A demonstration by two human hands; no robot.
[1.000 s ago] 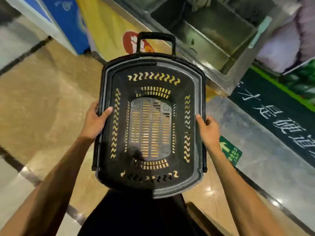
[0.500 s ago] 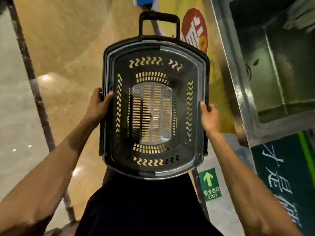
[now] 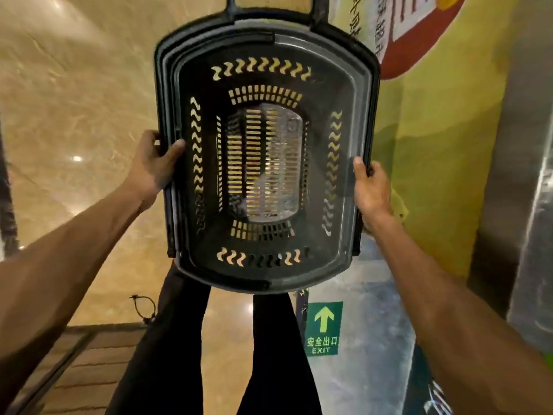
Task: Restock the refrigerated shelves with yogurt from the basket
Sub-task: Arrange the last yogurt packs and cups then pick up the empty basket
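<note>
Both hands grip the black basket (image 3: 266,151) by its long rims — left hand (image 3: 154,166) and right hand (image 3: 371,187) curled over opposite edges — holding it above the floor (image 3: 74,100), no yogurt inside.

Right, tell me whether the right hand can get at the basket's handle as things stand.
Probably not without letting go: the right hand grips the right rim of the basket, and the handle sits at the far end.
</note>
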